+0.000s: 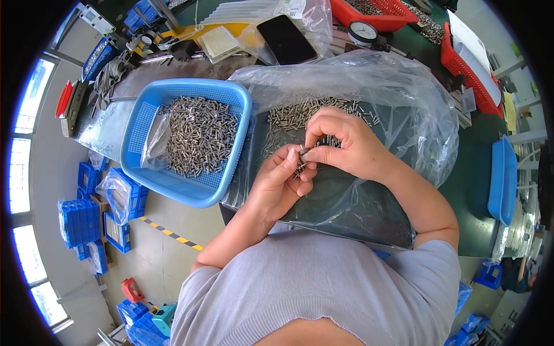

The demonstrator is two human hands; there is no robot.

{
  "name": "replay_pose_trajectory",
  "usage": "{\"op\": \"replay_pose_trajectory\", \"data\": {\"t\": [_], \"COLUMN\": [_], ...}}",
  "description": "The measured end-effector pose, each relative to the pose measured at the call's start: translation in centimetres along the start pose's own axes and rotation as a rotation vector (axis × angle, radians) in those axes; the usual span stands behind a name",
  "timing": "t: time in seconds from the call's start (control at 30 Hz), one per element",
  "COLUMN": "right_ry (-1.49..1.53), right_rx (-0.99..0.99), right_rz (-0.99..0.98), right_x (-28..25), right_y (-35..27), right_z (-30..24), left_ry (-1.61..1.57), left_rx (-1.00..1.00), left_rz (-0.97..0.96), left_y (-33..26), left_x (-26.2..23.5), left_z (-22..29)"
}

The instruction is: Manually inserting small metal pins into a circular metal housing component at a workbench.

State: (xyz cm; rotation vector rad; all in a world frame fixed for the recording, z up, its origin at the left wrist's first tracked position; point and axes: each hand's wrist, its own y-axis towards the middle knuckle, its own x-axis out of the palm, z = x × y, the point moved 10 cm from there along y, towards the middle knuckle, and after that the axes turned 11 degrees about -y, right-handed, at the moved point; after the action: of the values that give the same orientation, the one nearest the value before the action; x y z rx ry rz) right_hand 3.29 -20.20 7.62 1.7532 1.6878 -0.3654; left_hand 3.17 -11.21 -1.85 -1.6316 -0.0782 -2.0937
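Observation:
Both hands meet over a clear plastic bag spread on the dark green table. Several small metal pins lie in the curled fingers of my left hand, whose thumb presses against them. My right hand has thumb and forefinger closed at the left fingertips, pinching what looks like one small metal pin; the fingers partly hide it. Just beyond the hands, a loose pile of the same pins rests on the plastic. To the left stands a blue basket holding many more pins and a small clear bag.
A black phone lies beyond the plastic, beside a round dial gauge. Red baskets stand at the back, another red basket at far right. A blue tray sits along the right edge. Blue crates are stacked on the floor at left.

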Motion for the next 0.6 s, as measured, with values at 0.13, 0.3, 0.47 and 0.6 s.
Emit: {"op": "replay_pose_trajectory", "data": {"t": [0.13,0.3,0.47,0.6], "right_ry": [0.021,-0.25,-0.479,-0.519], "right_rx": [-0.04,0.045,-0.061,-0.047], "right_rz": [-0.025,0.073,-0.038,-0.042], "right_x": [-0.3,-1.9,0.2,0.7], "right_y": [-0.2,-0.3,-0.6,-0.5], "right_z": [-0.5,1.9,1.9,2.0], "left_ry": [-0.036,-0.038,-0.049,-0.039], "left_rx": [0.077,0.063,0.053,0.049], "left_rz": [-0.027,-0.089,-0.108,-0.116], "left_y": [0.0,-0.1,0.0,-0.1], "left_x": [-0.1,0.2,0.3,0.4], "left_z": [0.6,0.6,0.5,0.6]}}
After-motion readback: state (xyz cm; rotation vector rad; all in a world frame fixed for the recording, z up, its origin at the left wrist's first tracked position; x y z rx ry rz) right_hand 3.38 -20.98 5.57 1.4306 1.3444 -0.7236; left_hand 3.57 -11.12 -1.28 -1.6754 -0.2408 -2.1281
